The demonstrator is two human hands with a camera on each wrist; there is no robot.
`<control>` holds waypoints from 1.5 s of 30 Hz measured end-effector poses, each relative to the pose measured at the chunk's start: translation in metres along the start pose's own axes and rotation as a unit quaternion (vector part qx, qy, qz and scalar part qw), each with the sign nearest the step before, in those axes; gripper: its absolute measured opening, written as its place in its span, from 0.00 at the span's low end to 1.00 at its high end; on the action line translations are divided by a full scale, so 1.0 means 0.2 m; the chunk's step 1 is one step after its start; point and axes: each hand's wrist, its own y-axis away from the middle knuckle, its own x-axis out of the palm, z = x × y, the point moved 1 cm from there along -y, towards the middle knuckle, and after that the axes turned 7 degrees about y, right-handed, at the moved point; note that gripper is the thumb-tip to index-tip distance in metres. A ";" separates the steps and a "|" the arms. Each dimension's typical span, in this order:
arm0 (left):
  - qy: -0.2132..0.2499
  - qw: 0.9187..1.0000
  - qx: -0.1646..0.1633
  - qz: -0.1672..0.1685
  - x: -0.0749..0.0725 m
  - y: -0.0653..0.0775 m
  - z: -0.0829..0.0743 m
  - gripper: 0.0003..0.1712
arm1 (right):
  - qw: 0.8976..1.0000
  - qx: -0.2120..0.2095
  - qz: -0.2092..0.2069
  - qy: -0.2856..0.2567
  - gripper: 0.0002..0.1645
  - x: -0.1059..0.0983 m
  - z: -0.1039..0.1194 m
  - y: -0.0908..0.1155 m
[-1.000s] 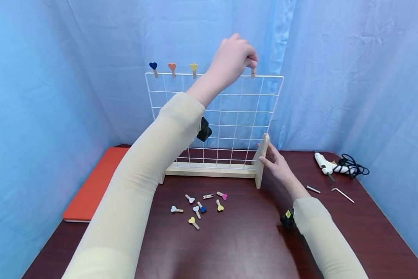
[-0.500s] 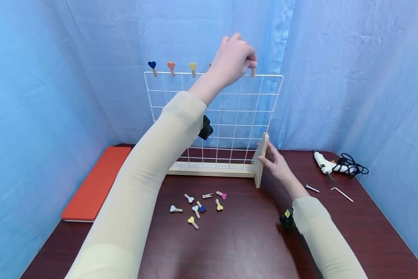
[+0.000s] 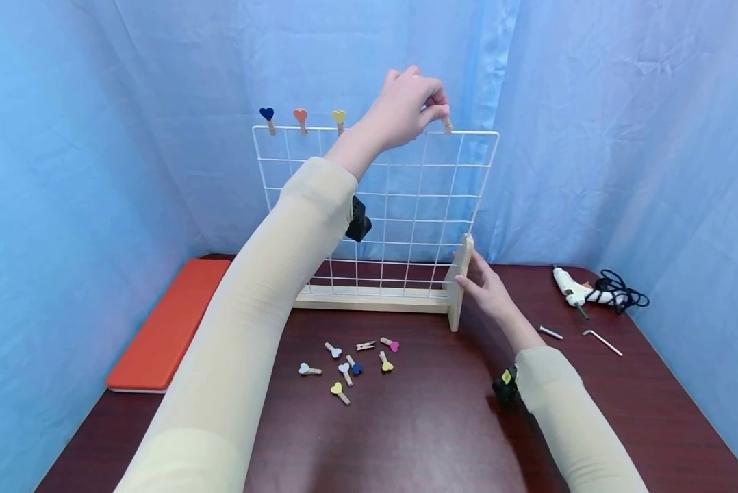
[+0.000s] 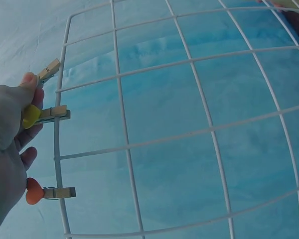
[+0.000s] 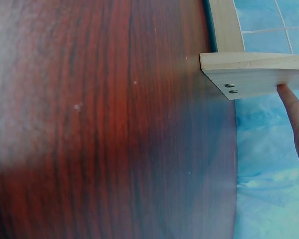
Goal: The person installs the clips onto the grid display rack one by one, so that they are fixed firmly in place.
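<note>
A white wire grid panel (image 3: 400, 195) stands upright in a wooden base. My left hand (image 3: 406, 108) pinches a small wooden clothespin (image 4: 49, 71) at the top wire, toward the right corner; the peg leans, its tip right at the wire. My fingers cover its other end. Beside those fingers, a yellow heart clothespin (image 4: 32, 116) and an orange heart clothespin (image 4: 35, 191) are clipped on. Farther left on the top wire sit navy (image 3: 267, 114), orange (image 3: 300, 115) and yellow (image 3: 339, 117) heart clothespins. My right hand (image 3: 489, 291) grips the wooden side support (image 3: 459, 284), thumb in front.
Several loose heart clothespins (image 3: 345, 370) lie on the dark wood table (image 3: 430, 424) before the stand. A red flat box or book (image 3: 166, 329) is at left. At right are a glue gun (image 3: 578, 291) with black cord, a bolt (image 3: 550, 333) and a hex key (image 3: 603, 342).
My left hand has shifted slightly left and down. The clothespin in its fingers went from upright to leaning. My right hand stays on the side support.
</note>
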 end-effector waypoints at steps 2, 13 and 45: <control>-0.002 1.000 0.003 0.002 -0.01 0.00 0.00 0.17 | 1.000 -0.003 0.000 -0.003 0.39 0.00 0.00 0.00; -0.003 1.000 0.008 0.022 -0.01 -0.01 -0.04 0.15 | 1.000 -0.014 -0.006 -0.009 0.39 -0.01 -0.11 -0.02; 0.142 0.982 0.122 0.033 0.38 0.98 0.12 0.17 | 1.000 -0.008 0.004 -0.026 0.40 -0.02 -0.02 0.00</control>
